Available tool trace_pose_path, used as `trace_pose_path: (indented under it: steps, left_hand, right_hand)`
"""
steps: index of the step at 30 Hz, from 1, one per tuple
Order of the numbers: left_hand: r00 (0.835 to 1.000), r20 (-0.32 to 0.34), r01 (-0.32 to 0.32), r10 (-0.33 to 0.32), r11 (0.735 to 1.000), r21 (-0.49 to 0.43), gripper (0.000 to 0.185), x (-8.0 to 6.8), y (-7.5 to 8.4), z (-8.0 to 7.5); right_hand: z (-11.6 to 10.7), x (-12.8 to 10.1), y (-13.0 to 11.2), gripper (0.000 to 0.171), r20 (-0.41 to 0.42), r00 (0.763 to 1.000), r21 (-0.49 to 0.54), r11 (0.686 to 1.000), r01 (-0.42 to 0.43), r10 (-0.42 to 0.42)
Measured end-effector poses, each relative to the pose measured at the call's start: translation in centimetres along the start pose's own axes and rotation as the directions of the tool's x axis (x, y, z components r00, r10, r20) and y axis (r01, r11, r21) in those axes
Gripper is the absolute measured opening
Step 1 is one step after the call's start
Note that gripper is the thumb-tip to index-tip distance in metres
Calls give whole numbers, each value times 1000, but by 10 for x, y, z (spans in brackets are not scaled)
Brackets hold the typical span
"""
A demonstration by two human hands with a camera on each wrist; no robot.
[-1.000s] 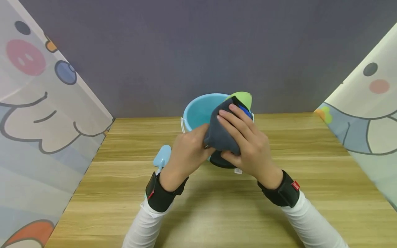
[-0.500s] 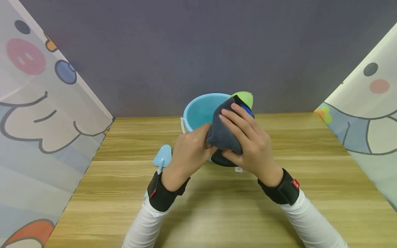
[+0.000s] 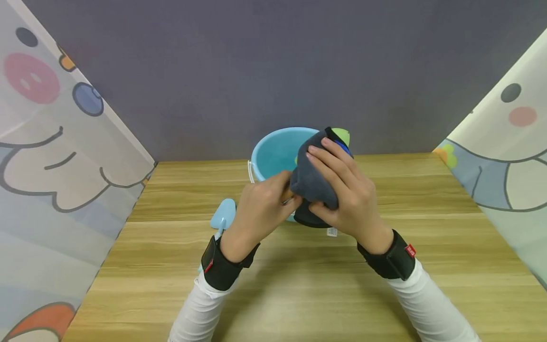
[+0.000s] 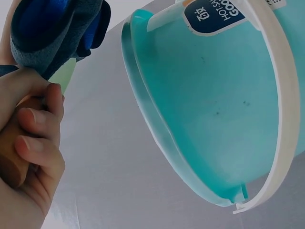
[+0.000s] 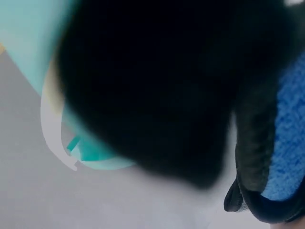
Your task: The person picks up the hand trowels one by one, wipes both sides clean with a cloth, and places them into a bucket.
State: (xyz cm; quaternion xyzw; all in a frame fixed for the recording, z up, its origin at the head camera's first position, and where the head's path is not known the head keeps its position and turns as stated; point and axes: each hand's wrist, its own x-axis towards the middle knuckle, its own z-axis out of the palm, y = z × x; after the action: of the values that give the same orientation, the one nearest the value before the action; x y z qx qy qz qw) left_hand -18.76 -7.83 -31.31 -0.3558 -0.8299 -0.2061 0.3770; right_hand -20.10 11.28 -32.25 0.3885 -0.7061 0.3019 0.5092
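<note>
My left hand (image 3: 265, 202) grips the brown wooden handle (image 4: 13, 157) of a tool; its fingers curl round it in the left wrist view. A light green blade (image 3: 342, 136) shows past the far edge of a cloth, which hides the rest of it. The cloth (image 3: 314, 175) is dark grey-blue with a black border and a bright blue fleece side. With its fingers spread over the cloth, my right hand (image 3: 348, 202) holds it folded round the tool. Both hands are in front of a light blue bucket (image 3: 273, 152), overlapping its rim in the head view.
On the wooden table (image 3: 162, 266), a light blue toy shovel (image 3: 223, 214) lies left of the bucket, partly under my left wrist. The bucket's white carrying handle (image 4: 286, 95) hangs down its side. A dark grey wall (image 3: 273, 61) stands behind.
The cloth and both hands have shifted slightly right. Less of the green blade shows at the far end, and a bit of green now shows at the cloth's left edge.
</note>
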Motion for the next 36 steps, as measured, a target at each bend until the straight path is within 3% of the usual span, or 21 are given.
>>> trace_pose_path:
  steps: [12,36]
  left_hand:
    - [999,-14,-32,32,999,-12,19,0,0,-1]
    - [998,-66,-12,6,997,-81,21,0,-6,-10]
  right_hand:
    - [-9,4,7,59,-82,996,19,999,-40,41]
    - [-20,10,15,55,-180,974,14,990,-139,139]
